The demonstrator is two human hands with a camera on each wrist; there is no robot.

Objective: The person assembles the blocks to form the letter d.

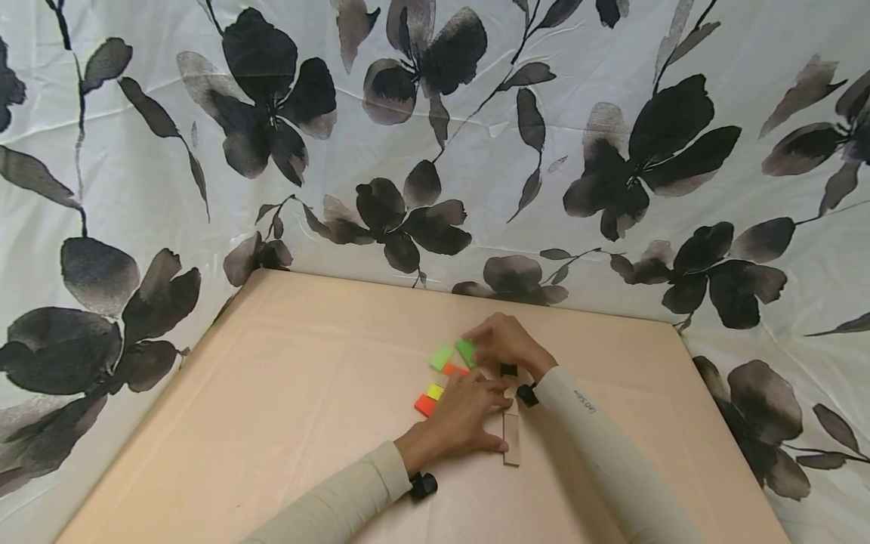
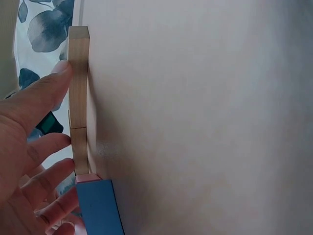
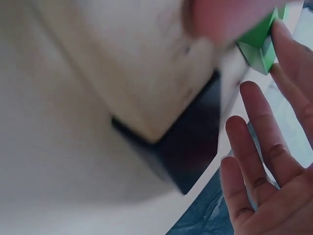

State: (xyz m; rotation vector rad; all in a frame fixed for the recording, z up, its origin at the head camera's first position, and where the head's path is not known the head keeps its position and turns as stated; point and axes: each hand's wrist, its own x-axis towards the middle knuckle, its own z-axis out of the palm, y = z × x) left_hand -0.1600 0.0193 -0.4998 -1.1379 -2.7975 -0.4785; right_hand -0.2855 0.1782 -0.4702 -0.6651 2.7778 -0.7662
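My left hand (image 1: 465, 415) reaches along a row of wooden blocks on the table. In the left wrist view its thumb touches the long plain block (image 2: 78, 83) and its loosely bent fingers lie along the shorter plain block (image 2: 79, 152) and a blue block (image 2: 100, 208). My right hand (image 1: 506, 344) is at the far end of the row, pinching a green block (image 3: 259, 46) between thumb and fingertips; the blurred thumb partly covers it. The other right fingers extend loosely beside a dark block (image 3: 190, 142).
Left of the hands lie a light green block (image 1: 442, 357), an orange block (image 1: 455, 369), a yellow block (image 1: 435, 391) and a red-orange block (image 1: 425, 406). The tan table (image 1: 272, 423) ends at the back against a white cloth (image 1: 503, 219) printed with dark flowers.
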